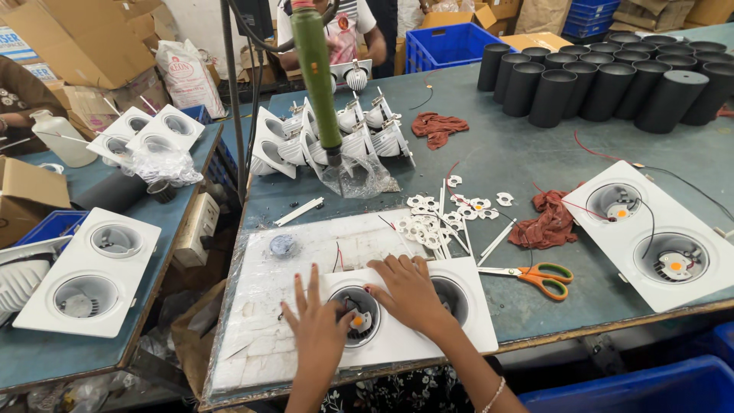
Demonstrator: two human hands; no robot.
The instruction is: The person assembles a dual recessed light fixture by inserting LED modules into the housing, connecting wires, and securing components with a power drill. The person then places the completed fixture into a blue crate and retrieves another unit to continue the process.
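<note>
The left hand [317, 325] lies flat with its fingers spread apart, gripping nothing, on the white rectangular twin-socket light housing [405, 336]. The right hand [409, 291] rests open on the same housing, holding nothing, its fingertips [373, 289] at the rim of the round left socket [355, 315], where an orange disc and thin wires show. The housing sits directly beneath both hands on a white foam pad [267, 306] at the near edge of the grey-green worktable [497, 145].

Just right of the right hand lie orange-and-green-handled scissors [539, 277]; beyond them is a crumpled red cloth [550, 222]. Ahead of the hands small white flat rings [428, 222] are scattered. Farther ahead, a green cylindrical tool [317, 76] hangs over a cluster of white lamp fittings [336, 134]. Far right of the right hand lies a second white twin housing [650, 233], with black cylindrical tubes [604, 84] behind it.
</note>
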